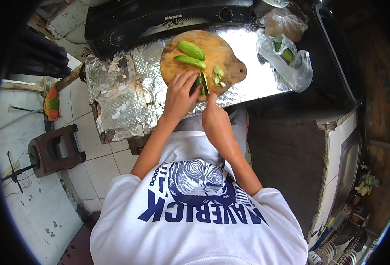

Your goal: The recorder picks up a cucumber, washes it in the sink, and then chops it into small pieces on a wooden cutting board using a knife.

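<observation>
A round wooden cutting board [219, 46] with a holed handle lies on the foil-covered table. My left hand [181, 94] steadies a piece of cucumber [199, 80] near the board's front edge, its fingertips beside the blade. In my right hand [217, 121] is a kitchen knife [205, 85], its blade against the cucumber; the fist hides the handle. Beyond my left fingers rest a plump green cucumber piece [191, 50] and a slimmer cucumber piece [190, 62]. Several small pale-green cut pieces [218, 70] are scattered right of the blade.
A black Rinnai gas stove [195, 23] stands behind the board. On the right, a clear plastic bag [302, 71] holds green vegetables, with another tied bag [286, 25] beyond it. Crumpled foil [142, 79] covers the table. A brown plastic stool [56, 150] is at the left.
</observation>
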Available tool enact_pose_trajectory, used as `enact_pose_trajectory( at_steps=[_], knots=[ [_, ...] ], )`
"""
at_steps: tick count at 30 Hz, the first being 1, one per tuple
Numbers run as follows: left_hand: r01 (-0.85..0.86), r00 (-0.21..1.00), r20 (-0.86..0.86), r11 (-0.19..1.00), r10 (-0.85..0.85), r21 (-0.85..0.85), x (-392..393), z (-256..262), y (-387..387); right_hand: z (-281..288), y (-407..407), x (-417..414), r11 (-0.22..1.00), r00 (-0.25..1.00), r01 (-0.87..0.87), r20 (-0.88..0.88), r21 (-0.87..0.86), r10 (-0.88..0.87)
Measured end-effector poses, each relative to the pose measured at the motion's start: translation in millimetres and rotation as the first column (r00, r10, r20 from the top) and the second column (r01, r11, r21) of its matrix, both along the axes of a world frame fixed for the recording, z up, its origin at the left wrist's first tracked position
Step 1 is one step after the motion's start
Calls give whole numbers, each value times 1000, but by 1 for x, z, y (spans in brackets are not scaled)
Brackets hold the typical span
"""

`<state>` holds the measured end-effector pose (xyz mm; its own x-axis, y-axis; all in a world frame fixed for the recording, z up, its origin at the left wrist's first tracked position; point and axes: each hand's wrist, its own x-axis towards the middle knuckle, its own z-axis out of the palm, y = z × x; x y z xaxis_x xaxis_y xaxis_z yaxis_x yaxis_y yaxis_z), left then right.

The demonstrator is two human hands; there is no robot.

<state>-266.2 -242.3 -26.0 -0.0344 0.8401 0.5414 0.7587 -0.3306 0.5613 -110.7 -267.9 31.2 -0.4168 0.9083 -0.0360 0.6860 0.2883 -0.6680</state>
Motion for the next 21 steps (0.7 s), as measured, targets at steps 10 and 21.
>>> enact_pose_trajectory(
  at_steps=[10, 21],
  knots=[
    [-7, 1000, 12, 1000, 7, -14, 1, 6, 0, -2, -2, 4, 999, 1000, 22, 21, -42, -21],
    [-15, 1000, 4, 1000, 15, -24, 2, 6, -1, -13, 28, -10, 1000, 999, 15, -31, 19, -14]
  ],
)
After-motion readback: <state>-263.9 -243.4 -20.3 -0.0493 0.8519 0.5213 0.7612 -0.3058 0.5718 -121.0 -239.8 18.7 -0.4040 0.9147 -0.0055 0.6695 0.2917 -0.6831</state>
